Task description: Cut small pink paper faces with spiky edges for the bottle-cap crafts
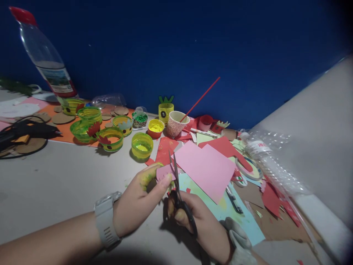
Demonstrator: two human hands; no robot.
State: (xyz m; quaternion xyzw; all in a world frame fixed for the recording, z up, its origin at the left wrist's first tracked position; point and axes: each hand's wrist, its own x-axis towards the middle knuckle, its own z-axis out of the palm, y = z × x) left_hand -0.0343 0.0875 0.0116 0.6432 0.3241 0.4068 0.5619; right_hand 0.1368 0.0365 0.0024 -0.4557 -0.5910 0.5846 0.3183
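Observation:
Between thumb and fingers, my left hand [138,200] pinches a small piece of pink paper [163,173]; green and yellow paint stains those fingers. My right hand [200,217] grips black-handled scissors [179,197], whose blades point up and stand slightly apart at the right edge of the pink piece. Just beyond the blades lies a larger sheet of pink paper [206,167] with a notch in its top edge. Beneath it, a light blue sheet [245,224] with yellow smudges rests on the table.
Several green-and-yellow painted cups [142,145] stand along the back left, near a tall bottle [52,66]. A white patterned cup [176,123] holds a red stick [204,95]. At far left lies a black glue gun [30,132]. Bubble wrap [281,171] and a cutter knife [234,199] lie right.

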